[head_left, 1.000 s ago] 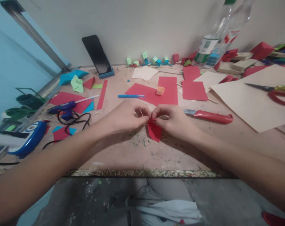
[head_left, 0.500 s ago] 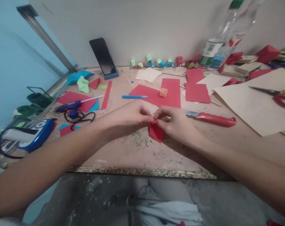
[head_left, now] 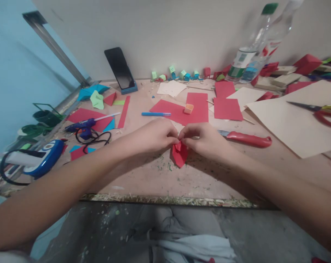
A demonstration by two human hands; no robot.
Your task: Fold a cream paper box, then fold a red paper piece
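A small folded piece of red paper (head_left: 180, 155) is pinched at its upper end between the fingertips of both hands, its pointed lower end aimed toward me. My left hand (head_left: 161, 134) is closed on its upper left edge, thumb against index finger. From the other side my right hand (head_left: 202, 137) pinches the same paper, its fingertips almost meeting the left ones and hiding the top folds. Just right of the right hand lies a knife with a red handle (head_left: 249, 139). Beyond the hands are a blue pen (head_left: 156, 114) and flat red paper sheets (head_left: 197, 100), with a small orange paper cup (head_left: 188, 108) on them.
To the left lie a glue gun (head_left: 85, 125) with its black cord and a blue device (head_left: 46, 157). A phone (head_left: 119, 67) stands at the back. Plastic bottles (head_left: 242, 60), cream paper (head_left: 296, 124) and scissors (head_left: 315, 107) are at the right. Small paper figures (head_left: 184, 75) line the wall.
The red paper has tilted in my fingers, its lower point moving slightly left and a fold near the top now showing. Both hands keep their pinch at nearly the same place.
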